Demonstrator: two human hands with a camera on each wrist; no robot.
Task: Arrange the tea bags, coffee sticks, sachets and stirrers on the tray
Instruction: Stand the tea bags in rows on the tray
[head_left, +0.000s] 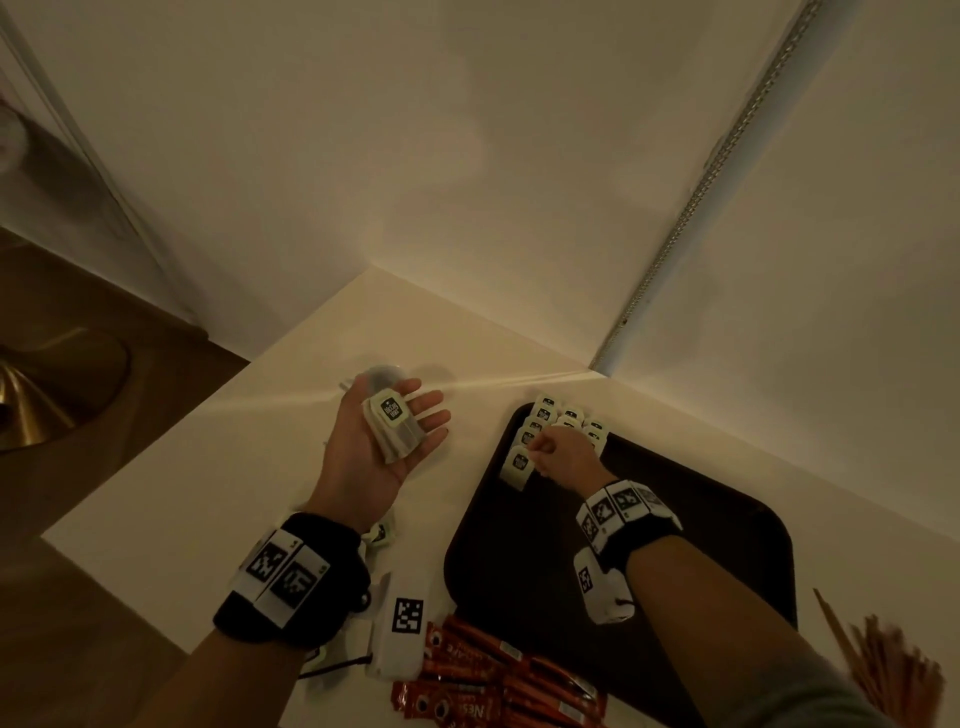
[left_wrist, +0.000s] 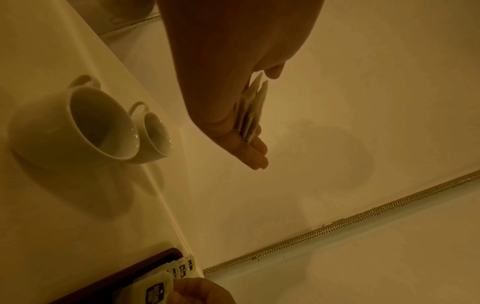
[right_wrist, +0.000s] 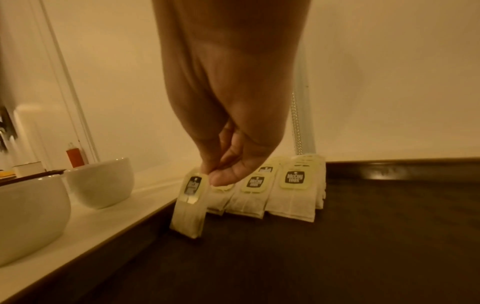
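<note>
Tea bag (right_wrist: 189, 202), papery and flat, pinched by right hand (right_wrist: 226, 164) over dark tray (right_wrist: 363, 236)

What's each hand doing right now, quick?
Left hand: palm up, open, a stack of tea bags resting on it.
Right hand: pinching one tea bag by its tag, at the tray's far corner.

Beside the dark brown tray (head_left: 675, 499), the pale cream tea bags (right_wrist: 291, 197) are showing black-and-white printed tags, the coffee sticks (head_left: 498, 686) are glowing red with white lettering, the stirrers (head_left: 883, 670) are looking tan, and the cups (left_wrist: 78, 125) are gleaming white on the cream counter (head_left: 249, 467).
</note>
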